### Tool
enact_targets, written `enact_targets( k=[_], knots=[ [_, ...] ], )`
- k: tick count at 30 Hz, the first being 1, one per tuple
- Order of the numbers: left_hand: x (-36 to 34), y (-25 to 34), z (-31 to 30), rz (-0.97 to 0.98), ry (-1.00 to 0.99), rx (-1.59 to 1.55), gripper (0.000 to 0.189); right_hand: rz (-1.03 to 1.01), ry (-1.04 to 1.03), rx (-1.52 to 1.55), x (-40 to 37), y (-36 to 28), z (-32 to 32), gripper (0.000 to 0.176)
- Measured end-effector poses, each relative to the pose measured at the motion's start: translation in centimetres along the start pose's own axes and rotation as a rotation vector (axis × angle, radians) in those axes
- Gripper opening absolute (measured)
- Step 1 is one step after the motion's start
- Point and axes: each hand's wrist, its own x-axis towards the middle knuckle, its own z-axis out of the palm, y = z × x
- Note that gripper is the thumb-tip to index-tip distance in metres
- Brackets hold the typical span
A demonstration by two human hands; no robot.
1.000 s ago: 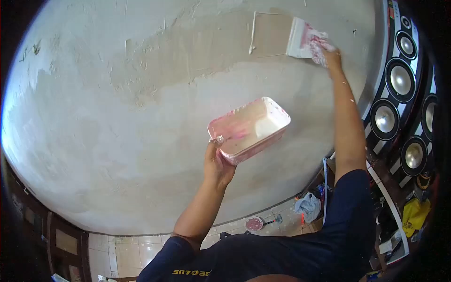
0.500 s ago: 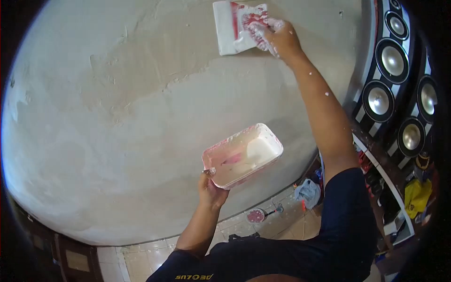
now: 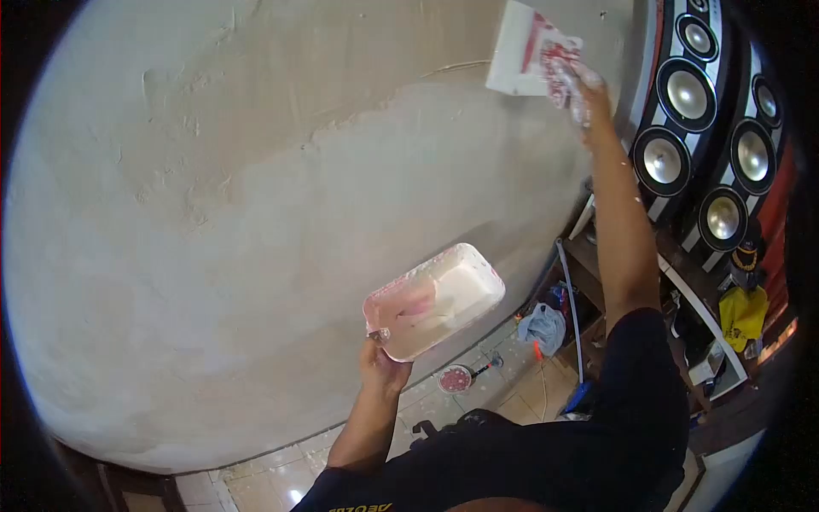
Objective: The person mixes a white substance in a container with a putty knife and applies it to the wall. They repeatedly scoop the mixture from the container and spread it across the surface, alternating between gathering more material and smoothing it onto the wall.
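Note:
My right hand (image 3: 583,92), smeared with white and pink paste, is closed around a wide putty knife (image 3: 510,55) with a white blade and red stains. The blade lies against the plastered wall (image 3: 341,205) at the upper right. Lower down, my left hand (image 3: 384,365) grips one end of a rectangular plastic tub (image 3: 467,290), thumb over the rim. White and pink paste coats the tub's inside, and it is tilted so that its inside faces me. The wall shows a rough brownish band above a paler, smoother area.
Tall speakers (image 3: 687,94) stand to the right beside a wooden shelf (image 3: 682,264). On the tiled floor are a round container of pink paste (image 3: 455,379), a plastic bag (image 3: 543,328) and a blue-handled pole (image 3: 570,299). A yellow bag (image 3: 740,316) hangs by the shelf.
My right hand has moved the putty knife rightward along the wall, towards the speakers. The tub stays in my left hand, slightly lower in view. The camera has turned a little to the right.

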Motion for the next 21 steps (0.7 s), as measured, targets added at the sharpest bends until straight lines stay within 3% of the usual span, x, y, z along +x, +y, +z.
enact_targets(
  k=[2, 3, 5, 7, 9, 10, 11, 13, 14, 16, 18, 19, 21],
  knots=[
    [0.2, 0.1, -0.4, -0.026, -0.029, 0.009, 0.059, 0.072, -0.066, 0.069, -3.4, -2.7, 6.6, 0.049],
    [0.4, 0.1, -0.5, -0.038, -0.060, 0.016, 0.059, -0.114, -0.148, 0.115, -2.8, -0.9, 8.3, 0.034],
    [0.3, -0.1, -0.2, -0.033, -0.028, 0.028, 0.059, -0.149, -0.244, 0.169, -2.4, -0.6, 8.9, 0.031],
    [0.7, -0.1, -0.2, -0.014, 0.012, 0.038, 0.060, -0.306, 0.143, -0.414, -0.6, 1.8, 8.2, 0.026],
    [0.8, -0.3, -0.2, -0.004, -0.009, 0.019, 0.059, -0.277, 0.186, -0.532, 2.9, 5.8, 2.2, 0.024],
    [0.8, -0.3, -0.4, 0.003, 0.002, 0.027, 0.059, 0.036, 0.301, -0.614, 4.6, 8.8, -1.3, 0.025],
    [0.9, -0.5, -0.6, 0.006, -0.003, 0.048, 0.061, -0.033, 0.365, -0.566, 4.2, 9.8, -4.1, 0.027],
    [1.3, -1.0, -0.5, 0.023, -0.011, 0.062, 0.062, -0.090, 0.288, -0.639, 5.7, 14.8, -10.3, 0.032],
    [1.5, -1.1, -0.5, 0.071, -0.022, 0.058, 0.062, -0.099, 0.282, -0.633, 5.7, 14.6, -9.8, 0.032],
    [2.0, -1.8, -0.6, 0.136, -0.033, 0.052, 0.062, -0.014, 0.264, -0.186, 4.8, 13.5, -9.6, 0.033],
    [2.3, -2.4, -1.6, 0.126, -0.069, 0.003, 0.065, 0.031, 0.056, 0.281, 2.1, 8.5, -3.7, 0.035],
    [2.4, -2.7, -1.9, 0.132, -0.061, 0.004, 0.065, 0.003, -0.078, 0.290, 2.0, 7.9, -1.5, 0.038],
    [2.9, -2.8, -2.2, 0.090, -0.075, 0.025, 0.065, -0.042, -0.152, 0.257, -0.3, 3.3, 5.2, 0.035]
  ],
)
